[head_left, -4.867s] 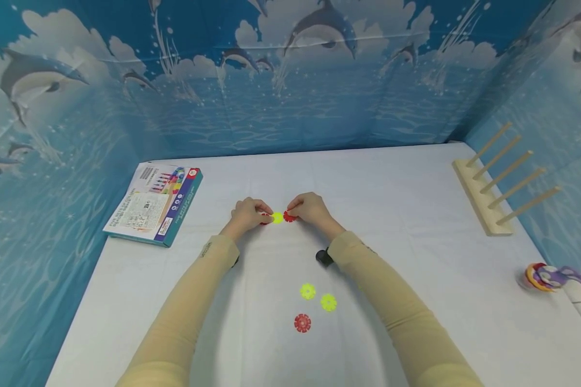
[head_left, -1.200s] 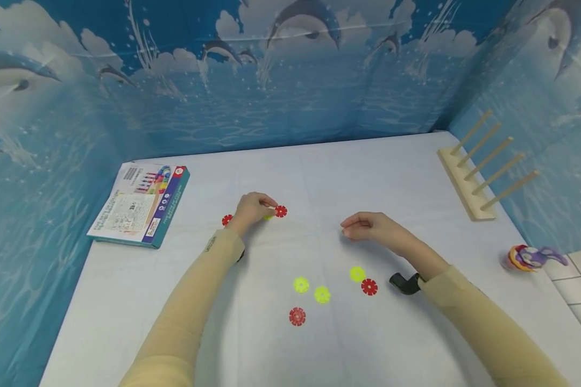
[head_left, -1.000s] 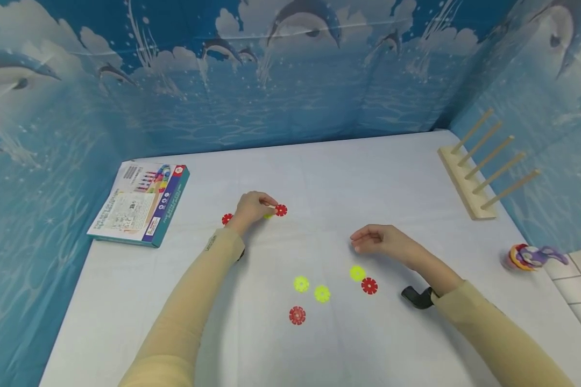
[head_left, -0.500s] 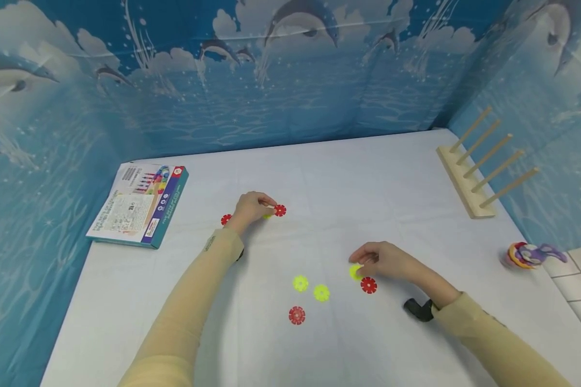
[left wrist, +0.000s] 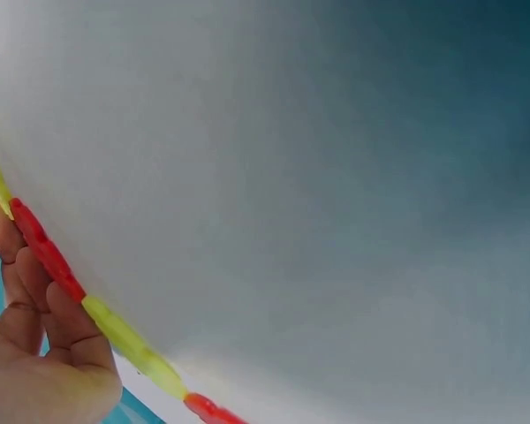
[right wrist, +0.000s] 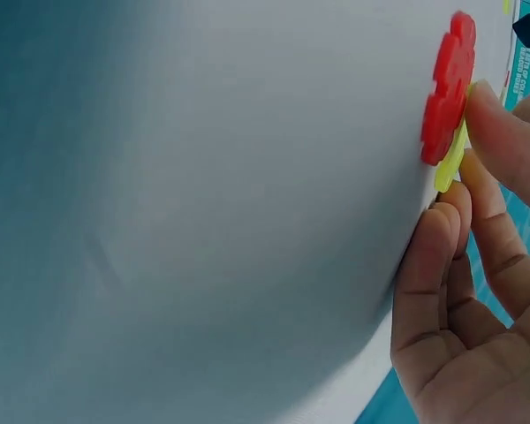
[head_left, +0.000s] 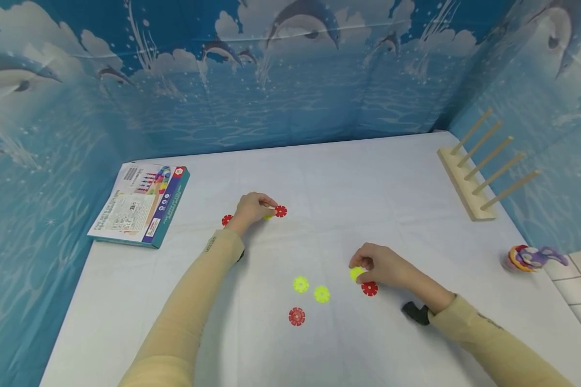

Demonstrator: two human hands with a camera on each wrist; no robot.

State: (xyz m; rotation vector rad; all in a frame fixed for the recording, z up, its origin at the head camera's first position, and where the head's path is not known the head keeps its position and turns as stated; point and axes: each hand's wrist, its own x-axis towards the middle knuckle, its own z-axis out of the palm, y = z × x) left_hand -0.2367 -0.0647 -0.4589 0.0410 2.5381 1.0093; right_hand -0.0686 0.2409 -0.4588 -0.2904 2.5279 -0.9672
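Well in from the right edge of the tabletop [head_left: 416,183], a yellow disc [head_left: 356,273] is pinched by the right grip [head_left: 386,265]; a chain [left wrist: 108,321], nearer the far edge, by the left grip [head_left: 253,207]. The adjoining red disc [right wrist: 450,88], apparently slotted in, could be twisted loose by uneven pressure.

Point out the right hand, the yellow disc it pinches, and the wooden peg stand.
Right hand [head_left: 384,265], head view: back of the hand.
Yellow disc [head_left: 356,273], head view: its face, between thumb and fingers.
Wooden peg stand [head_left: 463,184], head view: its base.
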